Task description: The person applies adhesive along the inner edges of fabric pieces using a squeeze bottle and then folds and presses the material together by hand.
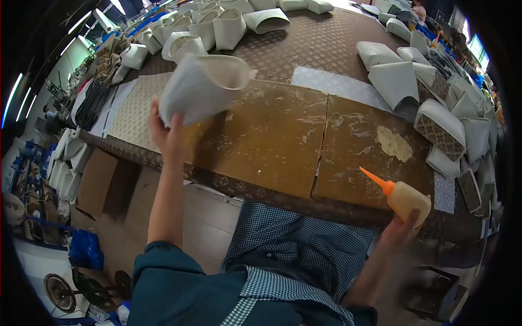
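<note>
My left hand (pixel 167 130) grips the closed end of a white pouch-like piece (pixel 198 87), slightly blurred and lifted over the left part of the brown work board (pixel 266 141). The open mouth of the piece faces up and to the right. In my right hand (pixel 401 231) is a bottle of yellowish glue (pixel 409 202), held at the table's front edge. Its long orange nozzle points up and left, over the board. Dried glue marks the board, with a pale patch at its right.
Many white pouch-like pieces (pixel 228 28) stand along the far left of the table. Others (pixel 394 84) are heaped at the right. Patterned sheets (pixel 142 108) lie at the left. Below the table edge are a cardboard box (pixel 98 182) and a blue bag (pixel 85 250).
</note>
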`<state>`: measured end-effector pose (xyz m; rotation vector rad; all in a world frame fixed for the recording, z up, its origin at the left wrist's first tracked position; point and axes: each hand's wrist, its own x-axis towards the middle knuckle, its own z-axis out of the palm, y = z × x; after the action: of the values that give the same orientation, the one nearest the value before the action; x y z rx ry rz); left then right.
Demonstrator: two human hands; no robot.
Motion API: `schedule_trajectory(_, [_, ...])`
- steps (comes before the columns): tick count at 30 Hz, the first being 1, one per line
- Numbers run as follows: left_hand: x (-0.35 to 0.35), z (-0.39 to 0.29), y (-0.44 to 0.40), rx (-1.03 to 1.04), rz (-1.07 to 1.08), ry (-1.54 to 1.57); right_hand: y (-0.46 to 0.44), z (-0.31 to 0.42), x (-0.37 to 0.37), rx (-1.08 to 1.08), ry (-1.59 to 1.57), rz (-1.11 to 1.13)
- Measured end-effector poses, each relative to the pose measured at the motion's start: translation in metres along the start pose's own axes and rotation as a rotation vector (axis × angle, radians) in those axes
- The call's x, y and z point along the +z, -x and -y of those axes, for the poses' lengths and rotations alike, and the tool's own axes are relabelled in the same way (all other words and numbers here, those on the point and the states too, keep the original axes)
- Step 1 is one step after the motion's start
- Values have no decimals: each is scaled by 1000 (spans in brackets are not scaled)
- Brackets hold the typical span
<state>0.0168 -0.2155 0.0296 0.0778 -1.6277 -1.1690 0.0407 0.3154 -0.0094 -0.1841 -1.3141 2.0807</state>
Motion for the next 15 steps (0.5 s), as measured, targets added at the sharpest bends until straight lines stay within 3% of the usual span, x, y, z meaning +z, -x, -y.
schedule_trajectory(2, [-58, 24, 7, -134, -145, -114, -1, -4, 7, 15, -6, 9])
schedule_trajectory(4, [-95, 31, 9, -252, -247, -501, -2, -10, 12, 21, -3, 15])
schedule_trajectory(6, [-129, 51, 7, -280, -213, -618, -5, -13, 16, 24, 14, 25])
schedule_trajectory(10, [-148, 86, -27, -245, -141, -1162, -8, -19, 17, 31, 6, 81])
schedule_trajectory(13, [-144, 159, -88, -602, -108, -917, -6, -18, 14, 44, -34, 100])
schedule_trajectory(14, [-120, 153, -110, -905, -28, -647, -6, -18, 16, 40, -50, 90])
schedule_trajectory(15, [-118, 196, -129, -849, -39, -630, -4, -18, 20, 14, -52, 52])
